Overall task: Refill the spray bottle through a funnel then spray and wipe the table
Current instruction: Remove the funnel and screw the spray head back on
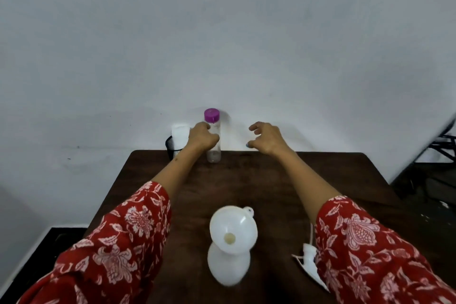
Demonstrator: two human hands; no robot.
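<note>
The white, round-bodied plastic spray bottle [228,264] stood at 6 o'clock on the dark brown wooden table [271,180], uncapped, with a white translucent plastic funnel [233,228] seated in its neck, a small tab loop on the funnel's rim. Its white trigger spray head [308,263] lay on its side at 4 o'clock, partly under the red floral sleeve [370,242]. At 12 o'clock the left hand [202,139] gripped a tall clear cylindrical bottle with a purple cap [213,136]. The right hand [265,137] hovered at 1 o'clock, fingers curled apart, holding nothing. A black mesh holder with white cloth [176,139] sat at 11 o'clock.
</note>
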